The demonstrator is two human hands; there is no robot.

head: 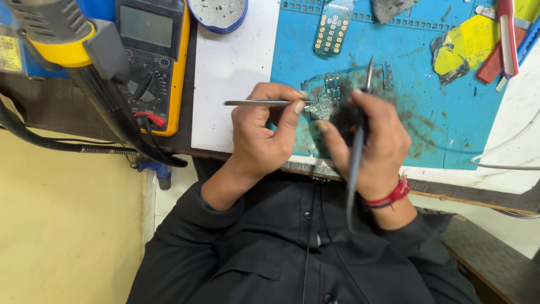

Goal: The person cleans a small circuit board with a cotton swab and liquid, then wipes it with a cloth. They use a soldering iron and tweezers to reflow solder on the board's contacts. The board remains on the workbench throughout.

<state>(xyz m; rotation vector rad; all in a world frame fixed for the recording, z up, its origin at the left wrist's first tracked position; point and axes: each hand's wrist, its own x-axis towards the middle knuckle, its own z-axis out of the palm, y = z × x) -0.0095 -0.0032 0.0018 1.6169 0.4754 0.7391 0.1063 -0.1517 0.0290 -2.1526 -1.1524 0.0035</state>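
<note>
A small green circuit board [328, 97] lies on a blue work mat [450, 112] stained with dark residue. My left hand [261, 135] pinches metal tweezers [253, 103], which lie level, one end at the board's left edge and the other pointing left. My right hand [374, 143] grips a slim grey pen-like tool [356, 147]. Its thin upper end rises over the board's right part, and its cord runs down across my dark shirt. A red thread band circles my right wrist. Both hands hide the near part of the board.
A second green keypad board [333, 27] lies farther back on the mat. A yellow-cased multimeter [152, 56] and a hot-air gun [67, 42] sit at left, a round tin [218, 11] behind. Yellow scrap [464, 48], a red-and-white tool [506, 39] and a white cable [506, 163] are at right.
</note>
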